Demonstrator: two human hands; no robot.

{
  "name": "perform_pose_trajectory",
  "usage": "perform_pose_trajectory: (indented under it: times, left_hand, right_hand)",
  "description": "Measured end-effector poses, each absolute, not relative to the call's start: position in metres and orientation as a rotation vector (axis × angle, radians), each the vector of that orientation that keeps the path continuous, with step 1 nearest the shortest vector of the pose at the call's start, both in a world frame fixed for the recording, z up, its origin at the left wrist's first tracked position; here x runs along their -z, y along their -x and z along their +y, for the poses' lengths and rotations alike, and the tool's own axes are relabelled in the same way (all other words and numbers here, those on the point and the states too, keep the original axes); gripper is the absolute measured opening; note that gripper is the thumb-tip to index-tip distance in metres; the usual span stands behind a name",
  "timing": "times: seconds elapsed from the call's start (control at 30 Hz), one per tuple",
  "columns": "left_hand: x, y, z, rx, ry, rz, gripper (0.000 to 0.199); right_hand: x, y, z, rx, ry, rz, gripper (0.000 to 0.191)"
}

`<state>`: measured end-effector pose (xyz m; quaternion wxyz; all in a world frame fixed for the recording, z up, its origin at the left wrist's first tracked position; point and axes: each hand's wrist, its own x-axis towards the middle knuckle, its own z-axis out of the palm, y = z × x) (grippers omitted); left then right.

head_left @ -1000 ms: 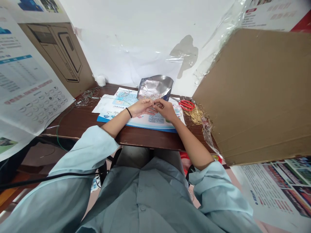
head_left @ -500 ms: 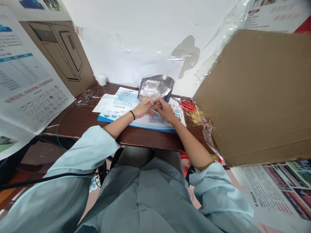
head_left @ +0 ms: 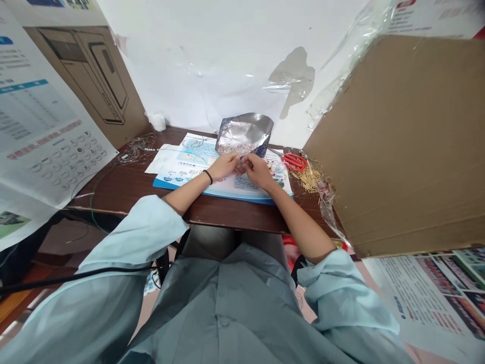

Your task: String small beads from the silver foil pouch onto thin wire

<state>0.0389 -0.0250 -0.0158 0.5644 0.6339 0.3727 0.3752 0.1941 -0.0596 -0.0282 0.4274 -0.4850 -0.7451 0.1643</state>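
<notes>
My left hand [head_left: 225, 166], with a black band at its wrist, is closed with the fingertips pinched together. My right hand [head_left: 257, 172] is closed the same way, its fingertips meeting those of the left. Whatever lies between them is too small to make out. Just behind both hands stands an open silver-lined bag [head_left: 246, 132] with many tiny pink and white beads [head_left: 232, 148] in it. Beneath the hands lie printed sheets [head_left: 182, 171] with a blue edge. Coloured beads [head_left: 278, 172] are scattered on the paper beside my right hand.
Red-handled scissors [head_left: 294, 162] lie at the right by a heap of thin golden sticks [head_left: 308, 178] and a crumpled clear wrapper [head_left: 326, 199]. Tangled thread [head_left: 136, 150] sits at the left of the brown table [head_left: 227, 217]. A cardboard panel [head_left: 409, 146] stands on the right.
The fingers of my left hand, spread a moment ago, have curled in to a pinch. My right hand stays close against it. The whole view has shifted slightly.
</notes>
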Motion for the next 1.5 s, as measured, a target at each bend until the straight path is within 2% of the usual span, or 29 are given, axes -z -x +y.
perform_pose_trajectory:
  times: [0.13,0.27,0.4,0.7,0.87,1.07,1.5]
  left_hand:
    - [0.011,-0.039,-0.031,-1.01,-1.822,1.039,0.029]
    - [0.01,-0.036,-0.032,-0.963,-2.158,1.118,0.019]
    - [0.015,-0.035,-0.028,-0.908,-2.33,1.14,0.021]
    - [0.021,-0.035,-0.02,-0.808,-2.58,1.088,0.022]
    - [0.016,-0.024,-0.016,-0.887,-2.664,1.426,0.032]
    - [0.025,-0.018,-0.012,-0.622,-2.775,1.422,0.033]
    - [0.008,-0.018,-0.015,-0.548,-2.716,1.558,0.031]
  right_hand:
    - [0.03,-0.194,-0.058,-0.392,1.221,-1.834,0.005]
    - [0.034,-0.194,-0.055,-0.491,1.186,-1.758,0.015]
    - [0.036,-0.193,-0.055,-0.635,1.179,-1.75,0.017]
    - [0.037,-0.194,-0.056,-0.487,1.308,-1.776,0.019]
    - [0.034,-0.192,-0.058,-0.457,1.351,-1.719,0.016]
    - [0.031,-0.192,-0.059,-0.493,1.37,-1.718,0.016]
    - [0.032,-0.193,-0.06,-0.499,1.367,-1.743,0.015]
